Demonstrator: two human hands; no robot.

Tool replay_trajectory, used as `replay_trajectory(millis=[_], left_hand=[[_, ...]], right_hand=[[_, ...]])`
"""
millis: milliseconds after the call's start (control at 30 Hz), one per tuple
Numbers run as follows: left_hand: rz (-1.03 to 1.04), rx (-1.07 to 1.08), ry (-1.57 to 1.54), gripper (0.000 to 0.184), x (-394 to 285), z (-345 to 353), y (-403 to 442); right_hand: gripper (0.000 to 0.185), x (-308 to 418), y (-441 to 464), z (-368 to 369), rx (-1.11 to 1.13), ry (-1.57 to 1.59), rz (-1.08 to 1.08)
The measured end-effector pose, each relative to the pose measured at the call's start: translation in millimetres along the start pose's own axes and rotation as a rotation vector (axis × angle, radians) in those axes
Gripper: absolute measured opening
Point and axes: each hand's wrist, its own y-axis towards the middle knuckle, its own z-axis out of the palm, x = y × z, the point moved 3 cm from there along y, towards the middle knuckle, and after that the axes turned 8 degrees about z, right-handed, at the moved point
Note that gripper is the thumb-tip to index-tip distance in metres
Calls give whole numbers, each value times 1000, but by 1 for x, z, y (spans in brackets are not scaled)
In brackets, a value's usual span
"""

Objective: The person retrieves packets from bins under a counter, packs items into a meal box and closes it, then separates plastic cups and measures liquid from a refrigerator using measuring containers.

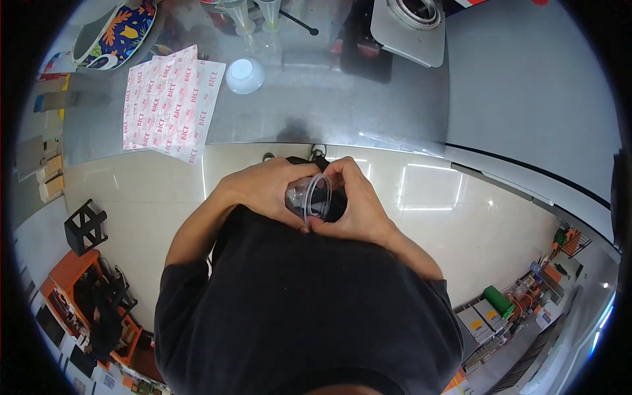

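The left hand [268,189] and right hand [362,205] together grasp the clear plastic cup [298,197], between them and short of the tabletop [368,115]; its long axis lies crosswise (rim toward the right hand).

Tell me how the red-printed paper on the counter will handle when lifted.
The paper looks thin, so probably floppy. Its overlapping sheets seem loose and may slide apart. One corner juts past the counter, likely easy to pinch.
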Motion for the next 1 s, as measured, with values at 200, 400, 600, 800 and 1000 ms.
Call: replay_trajectory(millis=[200,400,600,800,1000], left_hand=[[-34,-20,9,68,-4,3,2],[-16,-40,-31,70,8,4,5],[-320,-49,-503,80,54,-4,-31],[-65,-303,-415,91,48,-9,-7],[34,-651,41,91,82,-13,23]], right_hand=[[73,-8,-2,-1,2,-9,-51],[71,-12,6,-7,23,69,-56],[72,-27,6,-64,-115,147,-137],[84,-22,24,-75,-27,199,-193],[70,-28,45,-104,-360,-20,-277]])
